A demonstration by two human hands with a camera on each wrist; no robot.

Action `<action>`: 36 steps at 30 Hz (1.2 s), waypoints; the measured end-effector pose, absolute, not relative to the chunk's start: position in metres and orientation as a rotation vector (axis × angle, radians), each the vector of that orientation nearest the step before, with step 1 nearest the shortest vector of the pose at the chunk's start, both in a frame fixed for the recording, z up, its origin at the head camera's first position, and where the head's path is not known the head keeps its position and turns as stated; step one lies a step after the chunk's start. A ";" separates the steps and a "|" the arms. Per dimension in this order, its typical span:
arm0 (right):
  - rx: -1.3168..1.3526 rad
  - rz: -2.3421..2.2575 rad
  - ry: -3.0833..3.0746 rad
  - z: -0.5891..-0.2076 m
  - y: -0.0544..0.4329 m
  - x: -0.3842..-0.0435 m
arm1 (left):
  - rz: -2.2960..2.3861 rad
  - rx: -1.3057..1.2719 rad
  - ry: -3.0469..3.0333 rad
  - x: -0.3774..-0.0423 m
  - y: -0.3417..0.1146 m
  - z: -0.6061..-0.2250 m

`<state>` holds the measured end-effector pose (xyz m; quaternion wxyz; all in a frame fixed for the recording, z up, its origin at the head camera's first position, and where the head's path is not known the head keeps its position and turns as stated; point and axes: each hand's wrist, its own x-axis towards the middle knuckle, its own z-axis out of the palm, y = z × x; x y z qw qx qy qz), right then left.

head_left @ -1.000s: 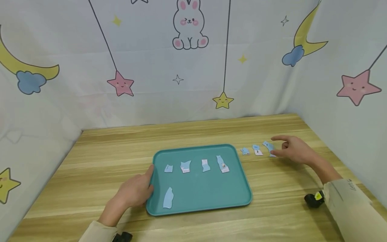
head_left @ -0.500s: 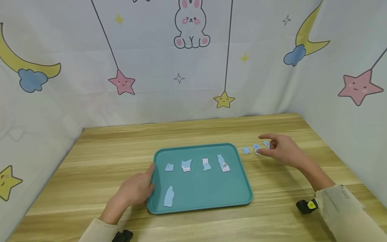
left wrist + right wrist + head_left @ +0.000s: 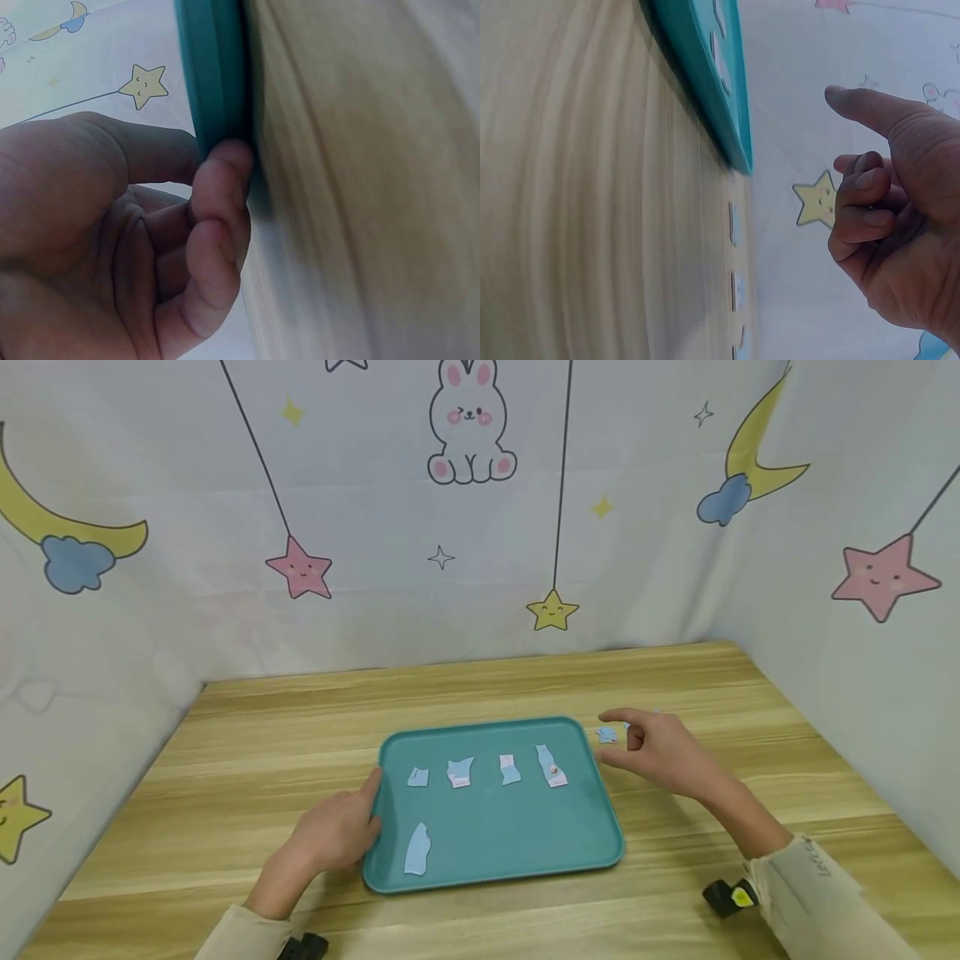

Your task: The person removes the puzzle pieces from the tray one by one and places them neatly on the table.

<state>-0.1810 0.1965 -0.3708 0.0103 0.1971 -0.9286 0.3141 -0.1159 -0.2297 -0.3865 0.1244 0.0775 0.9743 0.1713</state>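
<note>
the left hand is curled at the left rim of the teal tray, its thumb and fingers pinching that edge. the right hand hangs beside the tray's far right corner, thumb and forefinger spread wide, the other fingers tucked in, and it holds nothing. a small blue piece lies on the worktop just outside that corner, framed between those two fingertips in the head view; two more pieces continue the line to the right, mostly hidden there by the hand. inside the rim, four flat pieces lie in a row toward the far side, and a longer blue piece lies by the near left corner, with plain teal surface running from it to the right rim. wide bands of worktop flank the tray left and right, while a narrower strip separates its far rim from the white cloth at the worktop's back edge.
</note>
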 end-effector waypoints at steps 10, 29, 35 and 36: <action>0.715 1.016 -2.846 -0.377 0.162 -0.167 | 0.503 0.225 2.842 -0.117 -0.230 -0.388; 0.866 0.994 -2.947 -0.377 0.097 -0.144 | 0.490 0.224 2.845 -0.116 -0.230 -0.387; 0.894 0.995 -2.969 -0.377 0.080 -0.136 | 0.481 0.223 2.840 -0.117 -0.230 -0.386; 0.901 0.983 -2.968 -0.377 0.078 -0.135 | 0.483 0.225 2.838 -0.116 -0.230 -0.386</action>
